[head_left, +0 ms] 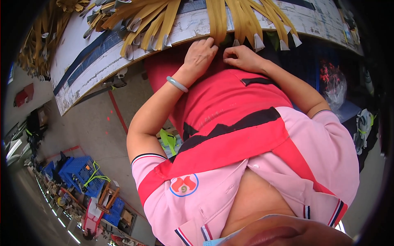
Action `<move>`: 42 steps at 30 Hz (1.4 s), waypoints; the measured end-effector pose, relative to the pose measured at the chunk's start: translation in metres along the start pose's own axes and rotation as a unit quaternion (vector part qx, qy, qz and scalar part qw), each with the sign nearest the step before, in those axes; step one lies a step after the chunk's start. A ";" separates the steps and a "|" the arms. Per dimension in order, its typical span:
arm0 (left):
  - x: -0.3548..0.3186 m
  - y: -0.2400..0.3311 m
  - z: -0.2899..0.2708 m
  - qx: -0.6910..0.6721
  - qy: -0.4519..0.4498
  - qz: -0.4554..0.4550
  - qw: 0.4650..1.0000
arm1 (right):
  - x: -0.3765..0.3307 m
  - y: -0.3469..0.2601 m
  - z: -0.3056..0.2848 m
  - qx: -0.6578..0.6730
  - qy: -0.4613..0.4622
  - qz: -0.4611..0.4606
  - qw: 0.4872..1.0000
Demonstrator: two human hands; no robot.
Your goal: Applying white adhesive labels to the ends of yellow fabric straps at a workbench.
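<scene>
So the yellow zipper strips [216,20] are the main thing here: long mustard-coloured tapes lying across a worn white table [123,55], fanned out in bunches, each one ending in a little grey-white tab that hangs over the table's near edge. One strip runs straight down to the hands. The left hand [200,55] has its fingers curled down over the table edge, fingertips touching the end of that strip, just below where it drops off the board. The right hand [242,57] sits just beside it, fingers bent in and pinched together right at the strip's end, though I honestly can't tell whether it's gripping the tape or just pressing near it, since the tips are tucked under.

A pale green bangle [177,84] sits on the left wrist. The fisheye bends everything, and the person's pink and red shirt blocks most of the lower picture, so whatever is under the hands is hidden.

Well off to the left of the fingers, down on the floor, there are blue plastic crates [80,174], boxy and latticed. Far right there's a clear bag with something red inside [333,84], too blurry to read.
</scene>
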State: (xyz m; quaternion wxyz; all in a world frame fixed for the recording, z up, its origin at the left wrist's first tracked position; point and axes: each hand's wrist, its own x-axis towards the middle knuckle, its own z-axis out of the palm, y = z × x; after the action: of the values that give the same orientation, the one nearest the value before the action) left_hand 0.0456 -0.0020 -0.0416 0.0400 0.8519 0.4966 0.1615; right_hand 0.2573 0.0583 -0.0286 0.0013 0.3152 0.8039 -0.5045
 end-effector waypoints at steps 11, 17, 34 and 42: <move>0.001 0.021 -0.080 -0.468 0.208 -0.134 0.848 | -0.007 -0.075 -0.032 0.301 0.100 -0.159 0.935; 0.000 0.024 -0.091 -0.460 0.285 -0.153 0.827 | 0.009 -0.082 -0.043 0.344 0.049 -0.203 0.915; 0.011 -0.015 -0.108 -0.695 0.182 -0.221 0.659 | 0.046 -0.114 -0.089 0.296 -0.052 -0.070 0.951; 0.025 0.002 -0.091 -0.583 0.315 -0.243 0.708 | 0.067 -0.084 -0.067 -0.030 0.283 -0.225 0.932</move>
State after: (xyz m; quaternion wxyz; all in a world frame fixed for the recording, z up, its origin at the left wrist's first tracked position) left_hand 0.0301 0.0098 0.0509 0.4083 0.4083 0.4772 0.6624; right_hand 0.1819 0.1217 0.0507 -0.3301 0.2551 0.8357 -0.3572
